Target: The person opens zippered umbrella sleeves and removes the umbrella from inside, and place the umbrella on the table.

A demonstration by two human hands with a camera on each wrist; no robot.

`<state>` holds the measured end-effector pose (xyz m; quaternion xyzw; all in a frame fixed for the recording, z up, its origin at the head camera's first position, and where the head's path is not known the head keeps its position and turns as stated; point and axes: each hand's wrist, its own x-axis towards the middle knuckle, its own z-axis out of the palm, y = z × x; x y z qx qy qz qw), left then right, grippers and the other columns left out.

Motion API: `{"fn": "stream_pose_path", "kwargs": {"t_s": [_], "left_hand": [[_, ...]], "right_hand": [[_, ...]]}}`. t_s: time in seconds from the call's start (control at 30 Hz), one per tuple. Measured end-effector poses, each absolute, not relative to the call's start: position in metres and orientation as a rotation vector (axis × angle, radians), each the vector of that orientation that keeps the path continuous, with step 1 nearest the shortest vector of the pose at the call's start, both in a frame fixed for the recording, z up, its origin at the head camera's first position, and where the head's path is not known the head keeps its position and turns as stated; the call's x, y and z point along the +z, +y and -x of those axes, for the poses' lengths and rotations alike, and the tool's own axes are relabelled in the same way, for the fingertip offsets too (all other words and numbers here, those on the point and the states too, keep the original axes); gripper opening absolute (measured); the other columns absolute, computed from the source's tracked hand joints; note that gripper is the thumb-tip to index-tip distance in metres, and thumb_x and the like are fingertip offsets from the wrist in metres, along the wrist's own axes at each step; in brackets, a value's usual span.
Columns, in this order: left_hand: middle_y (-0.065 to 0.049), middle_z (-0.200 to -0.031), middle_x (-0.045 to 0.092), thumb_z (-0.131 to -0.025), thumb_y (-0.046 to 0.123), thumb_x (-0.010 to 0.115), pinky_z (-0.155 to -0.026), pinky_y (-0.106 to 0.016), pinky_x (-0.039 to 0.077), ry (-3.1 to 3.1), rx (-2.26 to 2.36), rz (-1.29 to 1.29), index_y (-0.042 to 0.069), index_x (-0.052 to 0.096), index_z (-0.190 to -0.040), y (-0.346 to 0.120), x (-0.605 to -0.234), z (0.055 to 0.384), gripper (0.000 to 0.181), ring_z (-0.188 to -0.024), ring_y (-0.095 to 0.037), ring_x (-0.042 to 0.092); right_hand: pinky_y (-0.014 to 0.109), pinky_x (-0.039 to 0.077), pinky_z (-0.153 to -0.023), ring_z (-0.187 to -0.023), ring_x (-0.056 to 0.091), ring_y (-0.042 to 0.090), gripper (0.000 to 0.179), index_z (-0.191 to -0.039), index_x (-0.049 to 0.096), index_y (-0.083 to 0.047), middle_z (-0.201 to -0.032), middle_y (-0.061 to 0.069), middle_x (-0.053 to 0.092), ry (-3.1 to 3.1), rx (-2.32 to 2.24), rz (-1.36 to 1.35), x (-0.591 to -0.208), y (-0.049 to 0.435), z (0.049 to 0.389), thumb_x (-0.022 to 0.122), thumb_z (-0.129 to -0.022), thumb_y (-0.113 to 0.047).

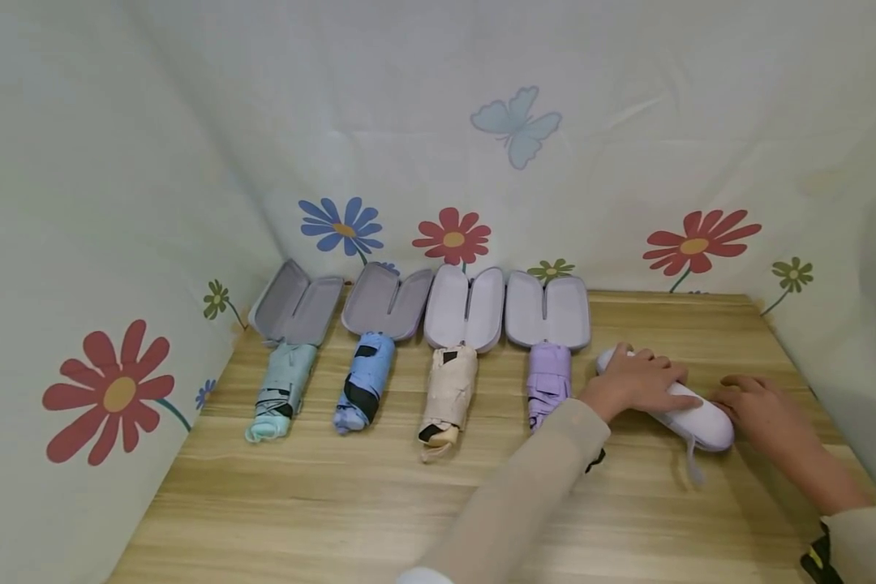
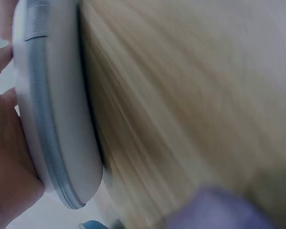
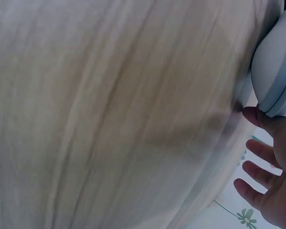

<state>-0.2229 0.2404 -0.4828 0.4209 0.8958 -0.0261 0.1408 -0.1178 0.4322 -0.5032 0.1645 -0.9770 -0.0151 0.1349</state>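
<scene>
A closed pale lavender zip case [image 1: 701, 422] lies slantwise on the right of the table, a strap [image 1: 693, 462] hanging from its near side. My left hand [image 1: 638, 381] holds it from above, fingers spread over it and thumb along its top. In the left wrist view the grey zip [image 2: 45, 114] runs round the side of the case. At the right end is my right hand [image 1: 766, 414]. One fingertip [image 3: 251, 114] touches the case by its zip, while the other fingers are loosely spread apart; the thumb is hidden.
Several opened cases [image 1: 547, 308] stand in a row along the back wall. Before them lie folded umbrellas: teal [image 1: 286, 381], blue [image 1: 368, 377], beige [image 1: 448, 393] and purple [image 1: 549, 373], the last partly behind my left sleeve [image 1: 533, 487]. Flower-printed cloth [image 1: 409, 105] encloses the table.
</scene>
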Motion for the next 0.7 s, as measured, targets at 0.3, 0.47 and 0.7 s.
{"fn": "stream_pose_path", "kwargs": {"t_s": [0.3,0.47,0.7], "left_hand": [[0.018,-0.158,0.024,-0.089,0.086,0.030,-0.118,-0.049,0.018,2.756,-0.135,-0.930,0.051,0.031,-0.152,0.248,-0.473,0.199,0.071,-0.148,-0.011,0.017],[0.008,-0.159,0.021,-0.097,0.074,0.037,-0.112,-0.033,0.031,2.847,-0.173,-0.729,0.037,0.026,-0.157,0.261,-0.469,0.174,0.071,-0.143,-0.012,0.023],[-0.012,-0.168,0.006,-0.102,0.061,0.038,-0.121,-0.032,0.022,2.920,0.082,-0.476,0.018,0.010,-0.164,0.269,-0.478,0.157,0.081,-0.154,-0.028,0.011]], "right_hand": [[0.066,0.048,-0.083,-0.095,0.059,0.054,0.007,-0.087,0.075,0.000,-0.101,0.027,0.067,-2.894,0.019,-0.242,-0.506,0.422,0.099,0.074,-0.080,0.000],[0.064,0.049,-0.078,-0.089,0.063,0.052,0.008,-0.080,0.075,0.005,-0.094,0.026,0.069,-2.788,0.124,-0.221,-0.505,0.402,0.088,0.077,-0.077,-0.003],[0.062,0.045,-0.087,-0.096,0.064,0.043,0.009,-0.082,0.076,0.006,-0.095,0.025,0.070,-2.733,0.166,-0.348,-0.499,0.383,0.086,0.078,-0.077,-0.002]]}}
